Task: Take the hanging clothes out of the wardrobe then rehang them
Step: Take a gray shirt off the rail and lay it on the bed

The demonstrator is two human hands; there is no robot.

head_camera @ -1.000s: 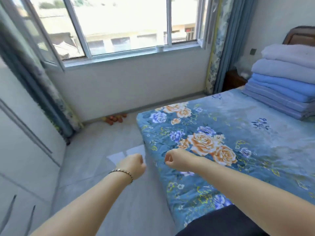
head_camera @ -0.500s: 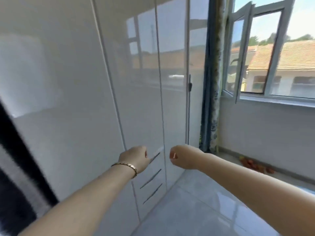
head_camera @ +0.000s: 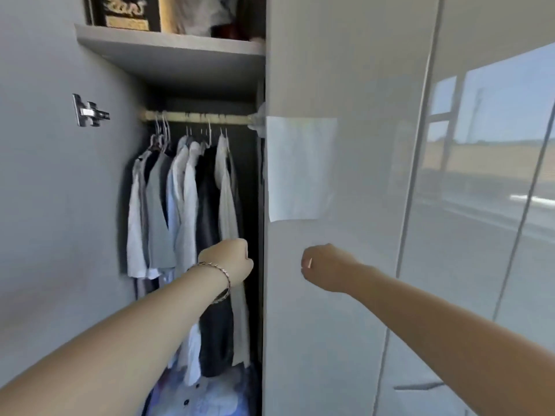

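1. Fingers on our left hand [head_camera: 228, 262] are curled into a fist with its back toward us, and we see nothing held in it. It hangs in front of the lower part of a long white garment [head_camera: 226, 202]; we cannot tell whether it touches the cloth. Our right hand [head_camera: 327, 267] is also a closed fist with the thumb across the front, holding nothing.
2. We face a tall glossy white wardrobe door [head_camera: 345, 325], closed, which fills the right half and reflects a window. Our right fist is in front of it.
3. At left is the matt grey inner face of the open door [head_camera: 60, 205].
4. Between the two doors, inside the open compartment, hangs the row of white, grey, pale blue and dark hanging clothes [head_camera: 180, 205] on thin wire hangers [head_camera: 162, 130]. The long white garment is the rightmost.
5. A grey shelf board [head_camera: 180, 55] lies above them and carries a black-and-gold box [head_camera: 126, 10] and other blurred things.
6. A heap of pale blue-and-white fabric [head_camera: 210, 394] lies on the compartment floor beneath the clothes.
7. A pale rectangular patch [head_camera: 300, 169] sits at the closed door's left edge; we cannot tell if it is paper or a reflection.
8. The hangers hook over a pale wooden rail [head_camera: 198, 118] just under the shelf.
9. A silver metal hinge [head_camera: 90, 111] is fixed to the open door.
10. A thin metal bracelet [head_camera: 216, 271] circles our left wrist.
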